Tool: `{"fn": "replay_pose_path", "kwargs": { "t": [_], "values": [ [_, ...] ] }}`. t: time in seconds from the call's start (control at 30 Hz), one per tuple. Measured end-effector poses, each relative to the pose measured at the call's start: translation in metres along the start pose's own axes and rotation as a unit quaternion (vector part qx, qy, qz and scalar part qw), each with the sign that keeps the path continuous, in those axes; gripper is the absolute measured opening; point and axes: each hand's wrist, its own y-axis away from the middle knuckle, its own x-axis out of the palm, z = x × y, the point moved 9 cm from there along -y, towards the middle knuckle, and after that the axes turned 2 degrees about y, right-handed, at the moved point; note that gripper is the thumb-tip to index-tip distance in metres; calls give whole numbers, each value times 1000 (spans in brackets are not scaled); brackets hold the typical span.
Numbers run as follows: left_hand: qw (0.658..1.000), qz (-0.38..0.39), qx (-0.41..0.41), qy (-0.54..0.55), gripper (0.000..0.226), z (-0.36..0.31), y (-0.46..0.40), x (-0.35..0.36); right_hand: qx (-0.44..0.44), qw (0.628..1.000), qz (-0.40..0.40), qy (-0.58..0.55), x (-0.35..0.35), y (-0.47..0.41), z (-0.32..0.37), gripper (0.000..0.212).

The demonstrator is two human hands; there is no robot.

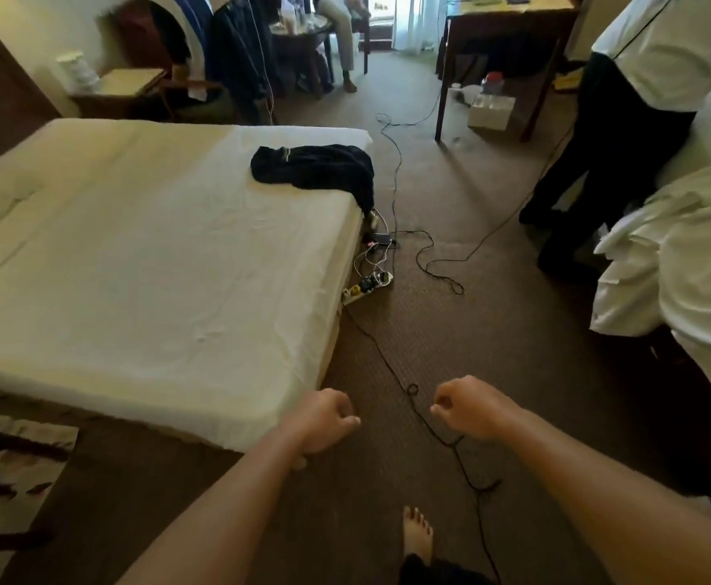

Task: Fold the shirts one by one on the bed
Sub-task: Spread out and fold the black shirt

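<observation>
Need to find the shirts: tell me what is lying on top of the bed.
A crumpled dark shirt lies near the far corner of the bed, one end hanging over the edge. Whether more shirts lie under it is hidden.

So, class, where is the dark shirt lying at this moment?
In the head view, the dark shirt lies crumpled on the bed's far right corner, one end hanging over the edge above the power strip.

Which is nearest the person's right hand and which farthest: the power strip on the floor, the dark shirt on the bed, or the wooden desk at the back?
From the right hand:
1. Power strip, on the floor beside the bed.
2. Dark shirt, on the bed's far corner.
3. Wooden desk, across the room.
</observation>
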Motion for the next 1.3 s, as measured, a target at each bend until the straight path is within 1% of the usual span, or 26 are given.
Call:
{"fn": "replay_pose_path", "kwargs": {
  "t": [0.17,0.27,0.33,0.4,0.53,0.63,0.77,0.93,1.13,1.3],
  "values": [
    [999,-28,-17,32,24,3,-66,-48,-10,1000,15,15,-61,-87,-2,24],
    [999,-20,-33,35,22,23,-112,-68,-21,1000,13,16,-98,-152,7,27],
    [999,-14,-42,27,16,36,-144,-86,-23,999,15,21,-118,-191,14,26],
    [998,-18,-49,25,13,50,-185,-115,-29,999,22,34,-139,-237,24,25],
    [998,-28,-54,16,22,76,-273,-201,-26,999,25,41,-192,-332,52,23],
    [998,-36,-54,0,27,85,-321,-264,-40,998,26,48,-233,-388,83,20],
    [997,-47,-61,13,27,95,-374,-335,-64,995,27,66,-278,-457,126,23],
    [995,-68,-68,33,26,111,-435,-407,-90,991,31,97,-322,-547,163,23],
    [988,-91,-113,59,25,150,-514,-486,-134,979,41,145,-375,-679,206,28],
    [977,-95,-169,91,26,186,-592,-549,-157,978,41,131,-412,-806,247,29]
  ]
}}
